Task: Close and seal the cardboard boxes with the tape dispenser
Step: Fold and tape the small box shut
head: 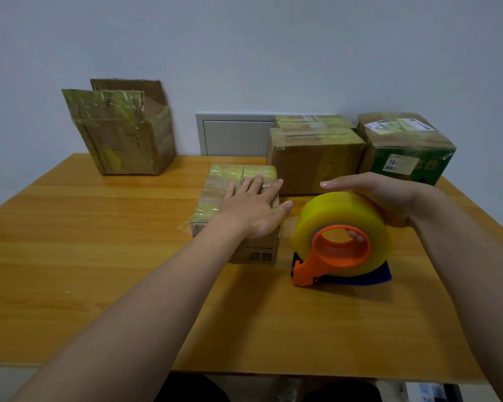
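- Wooden table (99,256): set against a pale wall, carrying all the items noted below.
- Small cardboard box (215,184): stands near the middle of the table, closed, with yellowish tape bands across its top.
- Left hand (253,208): lies palm down on top of the small box, fingers straight and spread, gripping nothing.
- Tape dispenser (331,256): orange frame with a blue base and a large yellow roll. It sits just right of the small box, toward the table's right edge, base at the tabletop.
- Right hand (389,195): grips the dispenser from the far side. Fingertips (356,236) show curled inside the orange core, and the thumb lies straight above the roll.
- A clear strip of tape (288,227) shows between the box's right side and the roll; whether it joins the roll cannot be told.
- Open box (125,140): at the far left corner, flaps up, heavily taped, tilted slightly.
- Brown sealed box (311,158): at the far edge, right of centre, with a flatter taped box (311,121) behind it.
- Green box (404,149): at the far right corner, sealed, bearing printed labels, just beside the brown sealed box.
- Grey wall panel (235,134): on the wall behind the far edge.
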Demonstrator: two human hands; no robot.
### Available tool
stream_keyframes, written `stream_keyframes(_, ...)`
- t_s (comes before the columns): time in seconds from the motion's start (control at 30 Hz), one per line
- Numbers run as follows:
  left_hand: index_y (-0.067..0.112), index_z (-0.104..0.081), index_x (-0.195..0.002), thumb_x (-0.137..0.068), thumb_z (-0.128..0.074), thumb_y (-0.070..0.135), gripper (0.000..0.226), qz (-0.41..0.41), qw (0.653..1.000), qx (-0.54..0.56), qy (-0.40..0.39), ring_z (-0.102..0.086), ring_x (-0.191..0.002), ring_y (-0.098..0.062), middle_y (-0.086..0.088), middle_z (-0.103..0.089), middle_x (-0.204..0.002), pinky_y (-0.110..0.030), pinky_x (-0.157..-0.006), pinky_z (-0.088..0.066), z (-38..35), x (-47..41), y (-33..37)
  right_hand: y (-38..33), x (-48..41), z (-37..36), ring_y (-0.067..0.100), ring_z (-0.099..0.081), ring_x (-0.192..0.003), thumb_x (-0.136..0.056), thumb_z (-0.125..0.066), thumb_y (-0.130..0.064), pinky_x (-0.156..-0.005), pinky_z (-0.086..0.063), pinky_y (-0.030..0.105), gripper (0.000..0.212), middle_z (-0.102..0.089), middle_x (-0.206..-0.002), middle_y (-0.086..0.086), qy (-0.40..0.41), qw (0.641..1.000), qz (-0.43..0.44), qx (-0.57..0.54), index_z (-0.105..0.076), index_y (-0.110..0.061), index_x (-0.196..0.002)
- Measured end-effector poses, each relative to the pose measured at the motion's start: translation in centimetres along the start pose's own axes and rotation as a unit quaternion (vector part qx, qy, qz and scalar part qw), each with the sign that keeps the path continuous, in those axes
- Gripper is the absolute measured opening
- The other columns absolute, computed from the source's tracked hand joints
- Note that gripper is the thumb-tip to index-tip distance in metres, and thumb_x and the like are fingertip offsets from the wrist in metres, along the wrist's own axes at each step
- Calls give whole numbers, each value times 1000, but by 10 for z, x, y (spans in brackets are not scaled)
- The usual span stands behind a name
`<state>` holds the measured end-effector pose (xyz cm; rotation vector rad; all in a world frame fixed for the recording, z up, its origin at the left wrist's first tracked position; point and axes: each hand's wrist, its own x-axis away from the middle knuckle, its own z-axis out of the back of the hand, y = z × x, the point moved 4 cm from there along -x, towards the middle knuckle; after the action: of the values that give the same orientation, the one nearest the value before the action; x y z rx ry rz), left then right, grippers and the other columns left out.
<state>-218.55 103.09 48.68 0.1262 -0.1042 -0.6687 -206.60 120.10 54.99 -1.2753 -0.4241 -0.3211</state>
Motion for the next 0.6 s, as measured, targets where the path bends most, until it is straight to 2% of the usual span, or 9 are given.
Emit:
stream_keyframes(0.03,44,3,-162,-100,-12,74,70,1,1000,0,0,11,-159,-25,-2,11,-173,-53,-127,6,0,0,-1,2,0,1,28,-69,-62,-74,-68,-51,-58,-58,35,62,-75,-84,14,0,1000,3,-2,-64,-13,-123)
stream_keyframes(0.13,45,3,-162,-100,-12,74,71,1,1000,0,0,11,-159,-25,-2,11,-172,-53,-127,7,0,1,0,8,1,6,29,-77,-83,-71,-68,-51,-76,-59,41,58,-79,-96,10,17,1000,19,15,-63,-21,-121)
stream_keyframes(0.17,45,3,-162,-100,-12,74,71,-1,1000,-1,-1,11,-159,-25,-3,11,-172,-53,-127,7,0,1,0,10,2,9,29,-77,-84,-71,-68,-52,-76,-60,41,55,-79,-97,10,24,999,19,15,-63,-24,-118)
stream_keyframes(0.27,44,2,-163,-100,-11,73,70,-2,1000,-2,2,10,-159,-25,-3,10,-173,-53,-127,7,0,1,-1,16,5,15,32,-71,-71,-74,-72,-53,-64,-59,37,63,-75,-94,18,22,1000,13,-4,-62,-18,-126)
stream_keyframes(0.33,44,2,-163,-101,-12,73,70,-3,1000,-2,4,10,-159,-25,-3,10,-173,-52,-127,7,1,1,-1,21,6,18,35,-71,-78,-72,-76,-55,-68,-59,40,71,-75,-101,21,24,1000,16,-11,-59,-19,-131)
stream_keyframes(0.4,44,3,-162,-101,-12,73,70,-3,1000,-6,4,9,-159,-25,-2,9,-173,-52,-127,7,0,2,-1,25,7,17,30,-74,-77,-72,-71,-54,-67,-59,38,71,-78,-97,14,24,999,24,-12,-59,-20,-133)
stream_keyframes(0.5,44,3,-162,-100,-12,73,70,-4,1000,-9,4,9,-159,-25,-2,9,-173,-52,-128,6,1,1,-1,21,7,15,24,-75,-69,-73,-66,-54,-59,-58,33,68,-78,-89,9,15,1000,20,-9,-61,-18,-130)
stream_keyframes(0.6,45,3,-162,-100,-11,73,69,-3,1000,-9,3,9,-159,-24,-2,10,-173,-51,-127,7,0,0,-2,19,8,20,28,-70,-67,-71,-69,-56,-57,-57,34,66,-75,-88,13,10,1000,16,-7,-66,-15,-122)
